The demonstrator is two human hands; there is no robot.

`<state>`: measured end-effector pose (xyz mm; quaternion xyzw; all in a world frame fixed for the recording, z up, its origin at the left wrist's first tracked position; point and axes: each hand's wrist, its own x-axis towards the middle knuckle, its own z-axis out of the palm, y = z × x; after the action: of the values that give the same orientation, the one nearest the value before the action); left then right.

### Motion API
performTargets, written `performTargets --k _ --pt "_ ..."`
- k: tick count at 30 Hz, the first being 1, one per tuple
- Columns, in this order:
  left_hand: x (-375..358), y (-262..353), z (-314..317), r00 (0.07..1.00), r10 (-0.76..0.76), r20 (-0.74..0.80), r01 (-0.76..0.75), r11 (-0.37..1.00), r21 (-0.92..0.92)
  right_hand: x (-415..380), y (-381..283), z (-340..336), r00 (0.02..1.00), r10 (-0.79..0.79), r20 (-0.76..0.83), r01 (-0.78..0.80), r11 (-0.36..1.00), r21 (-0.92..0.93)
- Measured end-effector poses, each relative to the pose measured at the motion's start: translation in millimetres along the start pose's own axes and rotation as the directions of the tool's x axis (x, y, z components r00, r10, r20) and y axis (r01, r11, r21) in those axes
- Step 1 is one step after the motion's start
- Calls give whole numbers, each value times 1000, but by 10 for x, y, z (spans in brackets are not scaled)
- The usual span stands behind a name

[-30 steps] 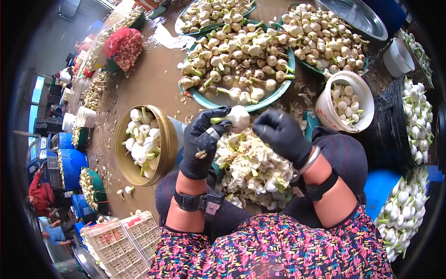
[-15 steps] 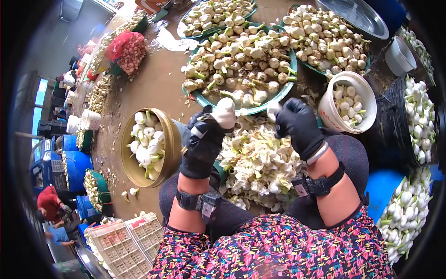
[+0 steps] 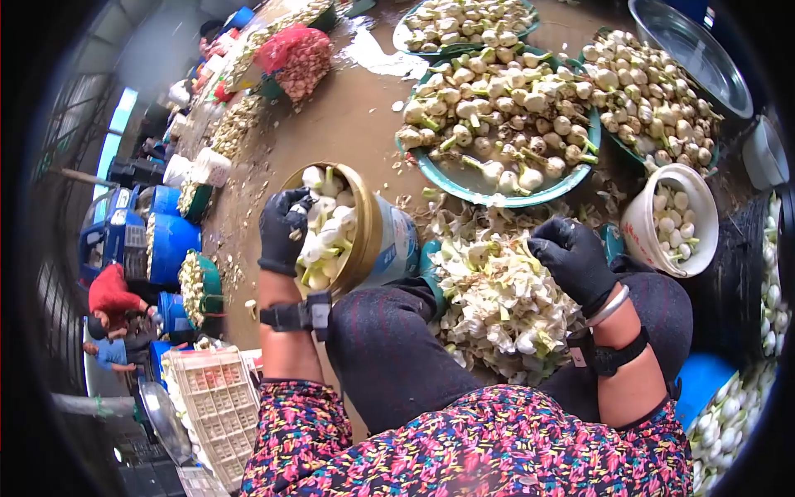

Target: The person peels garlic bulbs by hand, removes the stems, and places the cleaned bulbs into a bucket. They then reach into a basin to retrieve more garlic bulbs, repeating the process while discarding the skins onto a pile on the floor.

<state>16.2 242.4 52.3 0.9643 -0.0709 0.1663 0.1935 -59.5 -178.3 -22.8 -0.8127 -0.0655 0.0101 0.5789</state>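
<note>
My left hand (image 3: 284, 228), in a black glove, is at the left rim of a yellowish bucket (image 3: 364, 240) holding white peeled garlic bulbs (image 3: 331, 228). Its fingers are curled, with a small pale bit showing among them that I cannot identify. My right hand (image 3: 571, 258), also black-gloved, is closed just above the right side of a heap of garlic peelings (image 3: 505, 298) between my knees. Whatever that fist holds, if anything, is hidden.
Beyond the peelings stands a green basin (image 3: 497, 199) of unpeeled garlic, with more full basins behind. A white bucket (image 3: 704, 211) with peeled bulbs is on the right. At lower left are plastic crates (image 3: 215, 389); people (image 3: 116, 298) work at far left.
My left hand has moved left from the middle to the bucket, and the garlic bulb it held up no longer shows there. The pale piece at my right fingertips is out of sight; the view has shifted left.
</note>
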Motion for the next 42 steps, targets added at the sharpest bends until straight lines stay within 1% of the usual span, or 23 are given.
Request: performTargets --k 2,4,6,8,9,10,12,15,18,20,21,24,26,27,28,31,32,35,36,38,39,40,42 --pt "76 398 149 993 -109 42 117 944 -307 31 -18 -33 989 96 -110 -70 973 218" --pt "240 885 418 969 216 118 -179 948 -264 73 -63 -99 968 201 -152 -114 888 445" --pt "374 1068 989 890 254 379 58 761 -646 118 -128 -145 939 250 -237 -116 877 467" --pt "546 1138 1641 742 535 404 -319 811 -490 118 -178 -180 929 299 -219 -130 816 563" --pt "595 1117 1983 686 494 535 -233 845 -482 115 -187 -184 923 319 -214 -132 787 602" --pt "654 1174 2285 612 360 705 -425 901 -91 115 -190 -184 919 335 -206 -133 757 640" --pt "690 1227 2750 689 190 700 -340 937 80 101 -172 -197 921 322 -220 -146 808 571" --pt "776 1148 3316 664 -5 748 -310 908 282 77 -175 -235 918 363 -159 -232 818 527" --pt "674 390 4247 699 25 714 -329 899 290 105 -169 -302 900 419 -119 -317 818 480" --pt "749 607 3912 510 -209 834 -237 898 370 136 -157 -338 887 461 -21 -397 785 475" --pt "679 656 3702 614 -55 787 -265 925 271 146 -148 -343 887 462 -24 -395 784 479" --pt "822 964 3045 603 56 796 -235 966 110 141 -63 -192 913 381 -148 -282 849 447" --pt "743 988 2735 711 391 584 -303 920 -248 177 -86 -155 927 335 -170 -264 902 341" --pt "678 1023 2593 677 431 597 -237 895 -377 184 -139 -191 941 312 -135 -295 947 131" --pt "604 1147 2366 643 472 603 -161 853 -497 190 -26 -85 970 188 -153 -155 966 205" --pt "320 1799 1485 514 323 795 429 705 -564 254 107 134 972 -88 -217 94 995 15" --pt "247 1870 1312 455 293 841 694 475 -541 243 92 139 991 -1 -131 31 973 229" --pt "68 1945 1060 629 274 728 743 65 -667 241 6 157 988 150 -26 -94 730 677" --pt "8 1893 1107 688 268 674 675 106 -730 211 -56 136 978 207 10 -146 653 743" --pt "-147 1995 1104 749 229 621 650 -75 -756 174 -119 121 973 220 73 -186 556 810" --pt "-216 1994 1127 768 197 610 616 35 -787 167 -114 137 972 222 79 -192 553 811" --pt "-276 2029 1147 872 280 403 261 431 -864 155 -91 172 978 197 64 -168 573 802" --pt "-283 1899 1271 791 593 149 -427 710 -560 96 -18 228 992 127 -4 -88 710 698"
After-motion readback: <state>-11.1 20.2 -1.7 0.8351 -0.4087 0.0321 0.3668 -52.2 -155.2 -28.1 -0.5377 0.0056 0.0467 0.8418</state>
